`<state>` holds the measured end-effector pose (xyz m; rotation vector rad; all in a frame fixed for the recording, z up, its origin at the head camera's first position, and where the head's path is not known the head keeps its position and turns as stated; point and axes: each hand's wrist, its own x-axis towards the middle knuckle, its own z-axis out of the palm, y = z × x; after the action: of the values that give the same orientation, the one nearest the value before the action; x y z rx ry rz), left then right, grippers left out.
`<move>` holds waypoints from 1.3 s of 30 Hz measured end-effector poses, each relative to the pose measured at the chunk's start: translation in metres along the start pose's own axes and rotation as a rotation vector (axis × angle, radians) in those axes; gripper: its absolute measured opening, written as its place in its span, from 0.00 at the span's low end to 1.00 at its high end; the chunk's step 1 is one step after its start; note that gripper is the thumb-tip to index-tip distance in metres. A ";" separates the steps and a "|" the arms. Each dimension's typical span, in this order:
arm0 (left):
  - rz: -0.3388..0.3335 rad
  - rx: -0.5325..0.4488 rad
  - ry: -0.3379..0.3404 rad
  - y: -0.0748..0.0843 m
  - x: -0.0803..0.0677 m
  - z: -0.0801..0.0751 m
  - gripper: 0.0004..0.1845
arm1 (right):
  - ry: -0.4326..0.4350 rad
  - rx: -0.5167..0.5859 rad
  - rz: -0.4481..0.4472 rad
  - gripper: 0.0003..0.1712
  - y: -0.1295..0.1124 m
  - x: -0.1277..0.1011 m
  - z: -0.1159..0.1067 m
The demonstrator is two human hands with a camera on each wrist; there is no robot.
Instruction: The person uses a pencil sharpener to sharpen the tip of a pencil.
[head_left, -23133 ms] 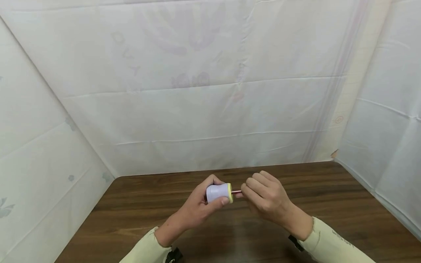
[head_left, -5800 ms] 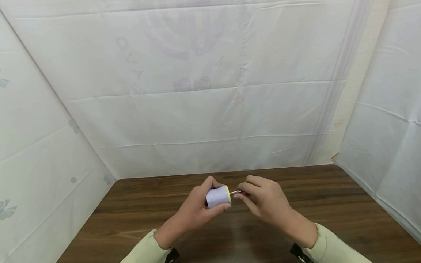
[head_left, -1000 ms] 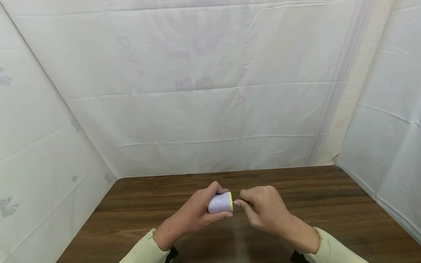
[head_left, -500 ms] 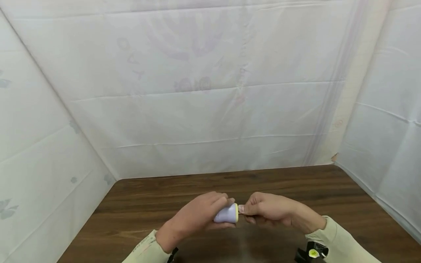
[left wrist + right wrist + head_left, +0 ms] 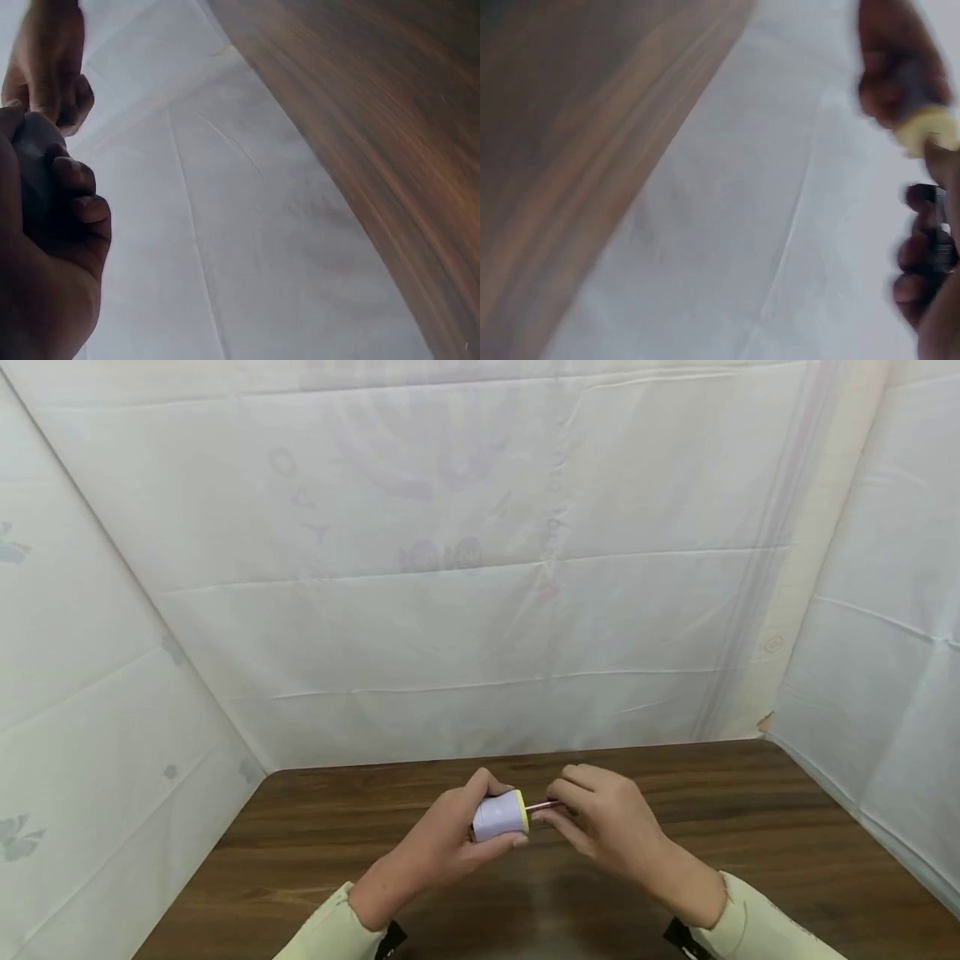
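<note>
Mid-sharpening above table [image 5: 750, 827]: left hand [image 5: 442, 843] gripped sharpener [image 5: 498, 816], right hand [image 5: 600, 822] pinched pencil [image 5: 542, 806] just right of sharpener. Next likely needed steady twisting.

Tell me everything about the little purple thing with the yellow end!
The little purple thing is a short, round, pale lilac barrel with a yellow rim on its right end; it looks like smooth plastic. It lies sideways in the air above the brown table. The left hand grips it. A thin reddish stick pokes from the yellow end, pinched by the right hand.
</note>
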<state>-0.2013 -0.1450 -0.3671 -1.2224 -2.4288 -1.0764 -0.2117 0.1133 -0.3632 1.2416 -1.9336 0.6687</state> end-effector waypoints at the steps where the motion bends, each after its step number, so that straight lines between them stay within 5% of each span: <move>1: -0.014 -0.055 -0.001 0.000 0.001 0.000 0.20 | 0.077 -0.109 -0.096 0.18 0.001 0.002 0.001; 5: -0.043 -0.230 -0.032 0.002 0.003 0.000 0.16 | 0.318 -0.357 -0.391 0.23 0.004 0.011 0.002; 8: -0.065 -0.312 -0.060 0.004 0.003 0.000 0.14 | 0.390 -0.411 -0.489 0.23 0.005 0.014 0.001; 14: -0.053 -0.333 -0.073 0.003 0.003 0.004 0.13 | 0.340 -0.339 -0.524 0.25 0.004 0.014 -0.001; 19: 0.004 -0.287 -0.065 0.000 0.003 0.004 0.16 | 0.248 -0.244 -0.452 0.26 0.001 0.011 0.001; 23: 0.039 -0.179 -0.065 0.000 0.001 0.001 0.18 | 0.117 -0.129 -0.283 0.26 -0.005 0.005 0.001; 26: 0.079 -0.033 -0.059 0.000 0.000 0.000 0.21 | -0.041 0.051 -0.056 0.27 -0.012 0.001 -0.003; 30: 0.181 0.198 -0.064 -0.001 -0.001 0.004 0.25 | -0.365 0.444 0.369 0.28 -0.017 0.001 -0.016; 34: 0.392 0.446 -0.047 -0.003 0.000 0.011 0.28 | -0.682 0.971 0.797 0.31 -0.005 0.000 -0.024; 36: 0.498 0.552 -0.018 -0.003 0.001 0.015 0.29 | -0.791 1.169 0.933 0.32 0.004 -0.002 -0.025; 39: 0.573 0.634 0.020 -0.004 0.000 0.018 0.30 | -0.893 1.296 0.981 0.30 0.013 -0.004 -0.023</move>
<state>-0.2021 -0.1346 -0.3821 -1.4887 -1.9491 -0.1384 -0.2154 0.1381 -0.3531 1.2599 -2.9713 2.4892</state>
